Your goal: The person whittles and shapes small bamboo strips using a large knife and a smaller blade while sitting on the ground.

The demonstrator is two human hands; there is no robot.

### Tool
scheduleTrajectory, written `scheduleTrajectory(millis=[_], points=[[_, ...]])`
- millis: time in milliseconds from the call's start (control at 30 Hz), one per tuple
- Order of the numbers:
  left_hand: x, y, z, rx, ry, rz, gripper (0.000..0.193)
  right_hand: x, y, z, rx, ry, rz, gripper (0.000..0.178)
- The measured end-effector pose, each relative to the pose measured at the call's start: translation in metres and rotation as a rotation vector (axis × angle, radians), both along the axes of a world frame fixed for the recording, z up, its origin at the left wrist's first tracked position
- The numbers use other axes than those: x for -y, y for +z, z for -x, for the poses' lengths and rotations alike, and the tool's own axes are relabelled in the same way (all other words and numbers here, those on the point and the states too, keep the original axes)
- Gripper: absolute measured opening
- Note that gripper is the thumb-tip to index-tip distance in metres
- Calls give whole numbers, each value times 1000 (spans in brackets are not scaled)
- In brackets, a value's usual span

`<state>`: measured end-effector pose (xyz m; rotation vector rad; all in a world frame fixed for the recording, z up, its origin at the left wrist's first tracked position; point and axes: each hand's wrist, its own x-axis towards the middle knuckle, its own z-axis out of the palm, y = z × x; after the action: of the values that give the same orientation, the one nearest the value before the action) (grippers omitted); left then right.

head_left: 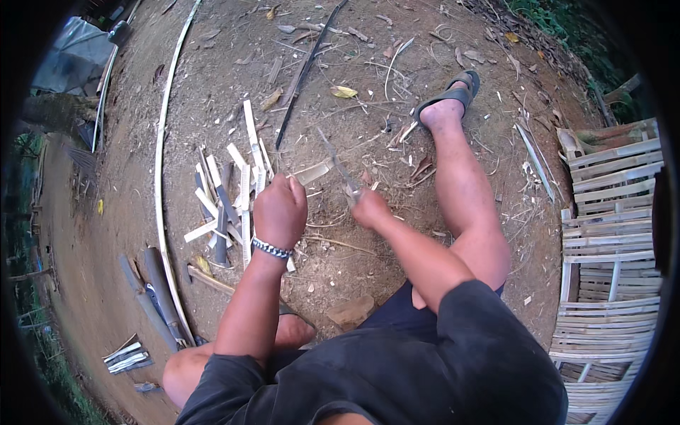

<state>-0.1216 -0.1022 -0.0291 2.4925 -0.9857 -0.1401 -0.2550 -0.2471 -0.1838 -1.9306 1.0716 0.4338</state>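
My left hand (280,212), with a braided bracelet at the wrist, is closed around one end of a short pale bamboo strip (314,171). The strip sticks out to the right, toward the blade. In my right hand (371,208) is a knife (336,159), its narrow blade pointing up and to the left. Blade and strip end lie very close; whether they touch I cannot tell. Beneath and left of my left hand, a loose pile of split bamboo pieces (221,193) lies on the ground, some pale, some dark-skinned.
A long pale bamboo pole (161,142) runs along the left. A dark strip (306,71) lies ahead. Thicker bamboo lengths (157,294) rest near my left knee, and a stone (350,312) sits between my legs. At right stands a slatted bamboo bench (609,283).
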Motion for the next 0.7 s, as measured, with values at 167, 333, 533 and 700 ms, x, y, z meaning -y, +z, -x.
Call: scheduleTrajectory(millis=[167, 333, 533, 700], points=[[-8, 0, -5, -20, 62, 41, 33, -33, -27, 13, 36, -39, 93, 35], [-20, -11, -17, -73, 142, 83, 37, -15, -56, 24, -3, -89, 77, 28], [-35, -32, -30, -390, 217, 137, 37, -34, -24, 14, 98, -110, -37, 30], [-46, -36, -25, -94, 89, 134, 40, -69, 116, -6, 134, 189, -126, 35]])
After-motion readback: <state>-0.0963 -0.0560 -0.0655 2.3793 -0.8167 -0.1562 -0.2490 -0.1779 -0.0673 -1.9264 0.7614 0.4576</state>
